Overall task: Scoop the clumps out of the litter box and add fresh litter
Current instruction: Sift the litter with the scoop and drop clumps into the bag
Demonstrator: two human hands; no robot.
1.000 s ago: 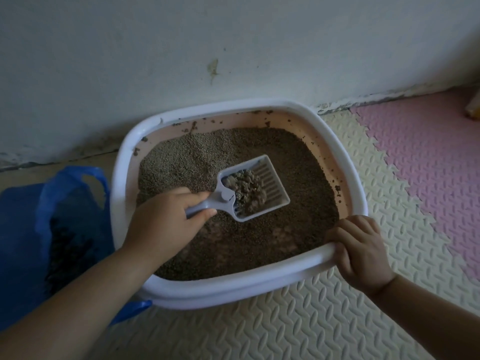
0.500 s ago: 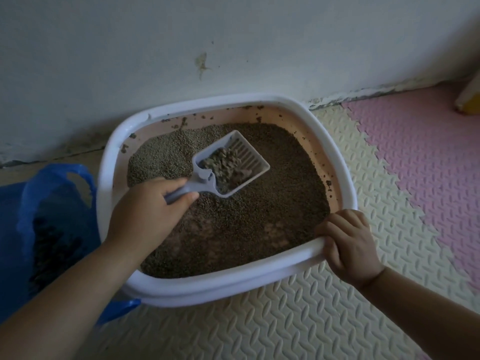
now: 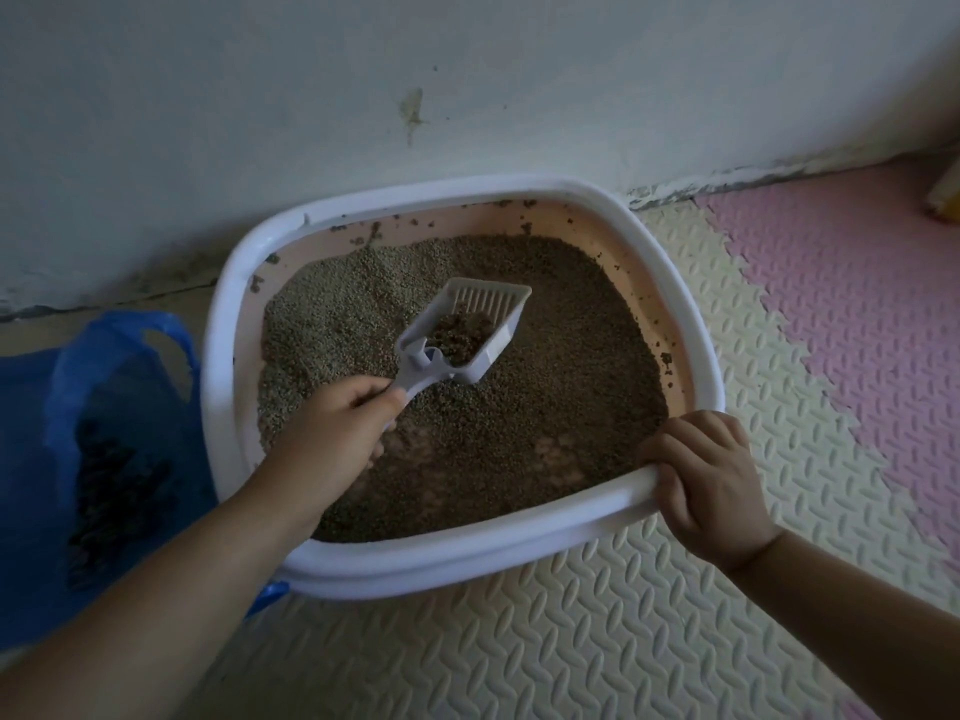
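Beyond the fingers of the left hand, wrapped round its handle: scoop, likely light and stiff, cradling crumbly clumps | right hand grips litter box rim.

Left hand gripped scoop handle, forearm angled in from lower left. Right hand curled over box rim, forearm from lower right.

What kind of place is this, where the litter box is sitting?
Probably a floor-level corner of a home. The litter box sits by a stained painted wall on interlocking foam floor mats in cream and pink, with a blue plastic bag beside it.
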